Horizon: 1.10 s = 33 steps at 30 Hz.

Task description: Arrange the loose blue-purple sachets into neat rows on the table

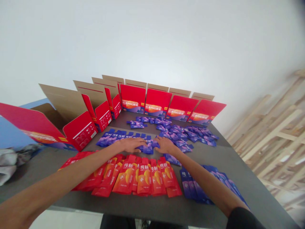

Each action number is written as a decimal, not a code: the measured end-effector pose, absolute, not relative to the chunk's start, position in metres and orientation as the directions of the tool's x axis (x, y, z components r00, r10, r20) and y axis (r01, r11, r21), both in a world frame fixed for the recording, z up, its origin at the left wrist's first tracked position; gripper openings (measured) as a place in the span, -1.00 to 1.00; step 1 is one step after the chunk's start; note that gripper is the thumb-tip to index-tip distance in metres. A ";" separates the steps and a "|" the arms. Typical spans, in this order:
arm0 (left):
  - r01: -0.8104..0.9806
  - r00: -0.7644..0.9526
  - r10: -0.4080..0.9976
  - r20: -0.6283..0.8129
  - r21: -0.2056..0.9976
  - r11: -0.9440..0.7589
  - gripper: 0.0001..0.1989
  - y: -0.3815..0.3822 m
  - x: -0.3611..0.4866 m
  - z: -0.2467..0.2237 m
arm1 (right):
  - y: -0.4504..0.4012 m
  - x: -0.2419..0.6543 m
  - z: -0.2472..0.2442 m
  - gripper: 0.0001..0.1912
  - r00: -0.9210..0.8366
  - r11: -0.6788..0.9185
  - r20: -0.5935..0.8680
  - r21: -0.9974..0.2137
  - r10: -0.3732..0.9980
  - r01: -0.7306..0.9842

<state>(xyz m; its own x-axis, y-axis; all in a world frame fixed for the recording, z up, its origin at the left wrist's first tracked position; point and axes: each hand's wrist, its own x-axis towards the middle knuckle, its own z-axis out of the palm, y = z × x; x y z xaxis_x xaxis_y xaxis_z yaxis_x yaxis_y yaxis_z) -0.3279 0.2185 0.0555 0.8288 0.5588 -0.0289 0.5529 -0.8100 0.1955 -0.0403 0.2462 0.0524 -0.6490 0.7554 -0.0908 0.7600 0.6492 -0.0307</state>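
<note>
My left hand (pixel 133 144) reaches over a row of purple pouches (pixel 119 136), its fingers stretched out and touching the right end of the row. Facing it, my right hand (pixel 165 144) has its fingers apart at the edge of a purple pouch (pixel 148 148) that lies between the two hands. Whether either hand's fingertips go under a pouch is hard to see. Closer to me, overlapping red pouches (pixel 144 175) with orange fruit prints lie in a spread. Beneath my right forearm is another fan of purple pouches (pixel 194 187), partly covered by the arm.
Loose purple pouches (pixel 176 132) lie heaped behind my right hand. Red cartons with raised flaps line the back, including a printed carton (pixel 133 98), and an open carton (pixel 78 130) stands left. Grey cloth (pixel 14 159) lies at the grey table's (pixel 166 206) left edge. Wooden frames (pixel 274 143) stand right.
</note>
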 end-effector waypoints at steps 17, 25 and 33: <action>0.583 0.804 0.595 -0.015 0.221 -0.782 -0.44 0.219 -0.329 0.053 | 0.266 -0.023 0.055 -0.38 -0.685 0.671 0.051 -0.268 0.727 0.692; 0.655 0.735 0.678 0.005 0.255 -0.711 -0.50 0.214 -0.362 0.081 | 0.291 -0.039 0.069 -0.23 -0.148 0.146 -0.093 -0.028 0.985 0.989; 0.853 0.493 0.870 -0.022 0.208 -0.478 -0.31 0.214 -0.441 0.090 | 0.291 -0.076 0.079 -0.57 -0.064 0.065 -0.163 -0.002 0.984 0.998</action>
<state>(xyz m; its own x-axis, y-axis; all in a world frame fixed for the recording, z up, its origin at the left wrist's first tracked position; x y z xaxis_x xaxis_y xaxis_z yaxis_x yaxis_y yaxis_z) -0.4413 0.2138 0.0902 0.4926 0.8699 -0.0224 0.8534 -0.4779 0.2079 -0.0757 0.2907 0.0794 -0.0643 0.9845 -0.1633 0.9979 0.0649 -0.0018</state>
